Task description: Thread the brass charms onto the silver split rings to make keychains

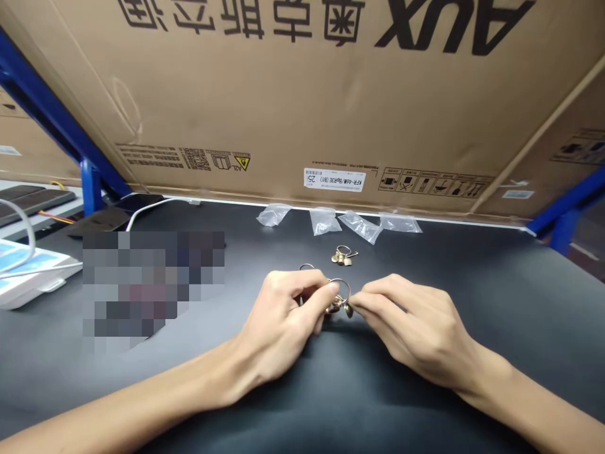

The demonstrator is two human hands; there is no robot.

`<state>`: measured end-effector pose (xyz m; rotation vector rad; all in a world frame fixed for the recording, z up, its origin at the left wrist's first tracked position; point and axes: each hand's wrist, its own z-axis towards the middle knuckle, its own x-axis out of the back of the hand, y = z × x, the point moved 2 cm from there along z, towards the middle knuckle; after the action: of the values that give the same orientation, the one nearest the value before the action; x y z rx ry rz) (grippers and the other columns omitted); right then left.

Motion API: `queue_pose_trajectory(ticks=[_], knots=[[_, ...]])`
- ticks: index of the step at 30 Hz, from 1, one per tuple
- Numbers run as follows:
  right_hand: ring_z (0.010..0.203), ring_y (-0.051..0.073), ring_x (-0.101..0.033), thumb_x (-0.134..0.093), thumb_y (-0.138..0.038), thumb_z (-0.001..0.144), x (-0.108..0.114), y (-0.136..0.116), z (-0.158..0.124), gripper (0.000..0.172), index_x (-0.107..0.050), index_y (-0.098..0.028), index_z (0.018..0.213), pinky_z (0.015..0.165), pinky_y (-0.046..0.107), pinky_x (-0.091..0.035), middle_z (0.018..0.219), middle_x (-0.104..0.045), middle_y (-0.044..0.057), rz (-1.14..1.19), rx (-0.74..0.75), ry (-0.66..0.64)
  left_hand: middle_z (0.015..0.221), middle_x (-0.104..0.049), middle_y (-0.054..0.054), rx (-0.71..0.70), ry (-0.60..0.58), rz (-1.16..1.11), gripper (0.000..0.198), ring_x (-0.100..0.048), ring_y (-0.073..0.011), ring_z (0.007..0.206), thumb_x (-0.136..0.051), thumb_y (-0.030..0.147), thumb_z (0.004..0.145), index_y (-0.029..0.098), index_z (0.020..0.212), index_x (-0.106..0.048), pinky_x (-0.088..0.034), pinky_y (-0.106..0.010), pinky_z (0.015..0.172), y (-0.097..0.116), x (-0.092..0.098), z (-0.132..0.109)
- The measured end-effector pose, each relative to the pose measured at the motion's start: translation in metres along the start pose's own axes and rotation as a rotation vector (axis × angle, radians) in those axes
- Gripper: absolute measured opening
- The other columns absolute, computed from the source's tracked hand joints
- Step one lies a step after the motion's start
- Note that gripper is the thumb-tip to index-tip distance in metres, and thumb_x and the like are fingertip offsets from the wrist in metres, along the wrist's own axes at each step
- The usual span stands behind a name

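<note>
My left hand [295,309] is closed, with thumb and fingers pinching a metal ring [348,289] that carries several small gold-coloured metal pieces [334,307]. Opposite it, my right hand [416,318] has its fingertips pressed together at the ring's right side, on a small gold-coloured piece [348,310]. The fingers partly hide these pieces, so their exact kind is unclear. Just behind my left fingers, part of another ring [306,267] shows. Farther back on the dark table lies a third ring with small gold-coloured pieces [341,258].
Several small clear plastic bags [325,221] lie along the table's back edge. Behind them stands a large cardboard box [283,101], between blue frame posts [89,186]. At left are a white box [33,277], a white cable [146,208] and a blurred-out patch.
</note>
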<state>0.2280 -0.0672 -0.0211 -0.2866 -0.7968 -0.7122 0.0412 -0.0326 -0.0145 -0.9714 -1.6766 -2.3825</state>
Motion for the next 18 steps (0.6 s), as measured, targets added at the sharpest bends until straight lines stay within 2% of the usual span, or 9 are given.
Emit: queue_pose_trajectory(ticks=[3,7,10,13,16,18], knots=[[0.069,0.015,-0.064,-0.059,-0.009,0.091,-0.002,-0.002,-0.001,0.010,-0.067,-0.013,0.096,0.061,0.025,-0.050,0.082,-0.071,0.006,0.055,-0.017,0.019,0.048,-0.049,0.005,0.003,0.029,-0.033,0.044,-0.044,-0.0083,0.047,-0.049,0.031,0.096,0.017,0.054,-0.050,-0.035,-0.022,0.048,0.001,-0.002,-0.001],[0.076,0.014,-0.068,-0.058,-0.006,0.091,-0.003,-0.006,-0.002,0.017,-0.068,-0.015,0.102,0.065,0.024,-0.053,0.092,-0.074,0.007,0.147,-0.028,0.005,0.050,-0.049,0.004,-0.037,0.062,-0.060,0.045,-0.044,-0.0080,0.048,-0.049,0.029,0.096,0.017,0.053,-0.049,-0.036,-0.022,0.049,0.002,-0.004,-0.001],[0.070,0.014,-0.069,-0.063,-0.010,0.088,0.001,-0.006,0.000,0.013,-0.069,-0.015,0.097,0.064,0.024,-0.053,0.089,-0.075,0.006,0.158,-0.047,0.071,0.052,-0.052,0.005,-0.077,0.072,-0.049,0.039,-0.044,-0.0077,0.049,-0.051,0.027,0.095,0.017,0.057,-0.056,-0.036,-0.022,0.051,0.002,-0.003,-0.001],[0.068,0.015,-0.067,-0.066,-0.018,0.086,0.006,-0.004,0.002,0.009,-0.069,-0.017,0.095,0.061,0.025,-0.053,0.086,-0.073,0.005,0.177,-0.205,0.091,0.052,-0.051,0.005,-0.119,0.095,0.018,0.034,-0.042,-0.0083,0.050,-0.053,0.026,0.093,0.017,0.062,-0.060,-0.035,-0.023,0.051,0.001,-0.002,0.000],[0.071,0.014,-0.066,-0.064,-0.024,0.089,0.005,-0.002,0.004,0.012,-0.067,-0.019,0.099,0.062,0.025,-0.053,0.089,-0.071,0.005,0.317,-0.343,0.012,0.054,-0.051,0.004,-0.182,0.085,0.075,0.033,-0.041,-0.0089,0.051,-0.052,0.025,0.093,0.017,0.063,-0.061,-0.035,-0.024,0.052,0.001,-0.003,0.000],[0.070,0.013,-0.065,-0.061,-0.023,0.091,0.003,-0.001,0.006,0.008,-0.067,-0.020,0.094,0.064,0.024,-0.053,0.087,-0.070,0.003,0.435,-0.428,-0.046,0.055,-0.052,0.004,-0.225,0.064,0.092,0.032,-0.041,-0.0088,0.051,-0.052,0.026,0.093,0.017,0.063,-0.060,-0.036,-0.024,0.053,0.001,-0.004,0.000]])
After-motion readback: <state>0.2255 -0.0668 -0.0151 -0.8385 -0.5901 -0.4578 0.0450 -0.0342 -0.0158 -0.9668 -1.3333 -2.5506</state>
